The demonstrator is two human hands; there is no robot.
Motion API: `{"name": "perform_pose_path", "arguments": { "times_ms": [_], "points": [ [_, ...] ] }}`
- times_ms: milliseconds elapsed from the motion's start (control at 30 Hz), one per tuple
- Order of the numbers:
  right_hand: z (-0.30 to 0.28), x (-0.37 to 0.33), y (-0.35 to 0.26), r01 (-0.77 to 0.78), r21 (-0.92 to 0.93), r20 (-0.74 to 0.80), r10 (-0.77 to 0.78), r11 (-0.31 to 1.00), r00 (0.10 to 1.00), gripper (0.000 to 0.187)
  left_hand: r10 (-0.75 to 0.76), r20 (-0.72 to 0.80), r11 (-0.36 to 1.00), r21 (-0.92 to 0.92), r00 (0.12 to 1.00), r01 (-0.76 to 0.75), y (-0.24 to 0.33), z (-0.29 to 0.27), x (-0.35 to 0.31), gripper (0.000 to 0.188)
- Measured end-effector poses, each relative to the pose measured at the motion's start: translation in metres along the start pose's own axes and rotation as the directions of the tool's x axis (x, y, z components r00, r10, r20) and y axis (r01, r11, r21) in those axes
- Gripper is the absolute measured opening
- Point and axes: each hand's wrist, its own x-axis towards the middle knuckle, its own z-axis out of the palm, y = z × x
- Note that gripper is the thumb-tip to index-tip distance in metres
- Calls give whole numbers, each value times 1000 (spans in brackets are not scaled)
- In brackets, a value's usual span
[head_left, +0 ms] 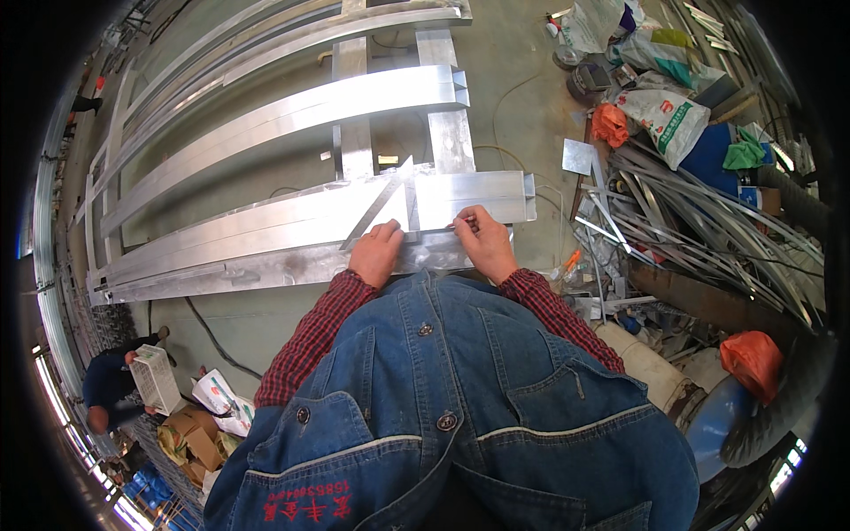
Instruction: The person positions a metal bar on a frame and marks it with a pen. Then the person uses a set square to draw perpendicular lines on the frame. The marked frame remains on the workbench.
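Note:
A long silvery aluminium profile (266, 217) runs from left to right in front of me. Across it lies a metal triangular set square (376, 206), one edge crossing the profile and its base along the near side. My left hand (377, 252) is closed with curled fingers on the near edge of the square, holding it against the metal. Just right of it, my right hand (485, 241) pinches a thin pen-like object, mostly hidden by the fingers, close to the profile's near edge. The profile's open hollow end (530, 196) is beyond the right hand.
Further profiles (390, 92) lie parallel beyond, across metal supports (450, 137). On the right are heaped metal strips (691, 212), plastic bags (664, 119) and an orange bag (751, 365). At lower left a person (111, 385) handles a white crate (156, 379) near cardboard boxes (190, 435).

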Motion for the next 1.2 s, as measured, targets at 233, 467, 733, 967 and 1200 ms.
{"name": "perform_pose_path", "arguments": {
  "times_ms": [233,467,733,967,1200],
  "points": [
    [4,-1,1,0,-23,-25,0,1000,1000,26,9,23,1000,13,1000,-9,5,-1,5,25],
    [3,-1,4,29,-78,-57,-34,997,998,31,12,29,1000,4,1000,-12,3,-2,7,24],
    [-34,18,2,36,83,-422,2,996,906,34,10,10,1000,15,1000,-11,2,-5,9,25],
    [-27,20,13,80,-82,-362,-104,993,926,39,-84,218,996,16,972,82,0,5,7,28],
    [-2,16,-7,97,29,-201,-89,995,975,34,-53,155,998,-13,987,55,3,2,7,25]
  ]
}}
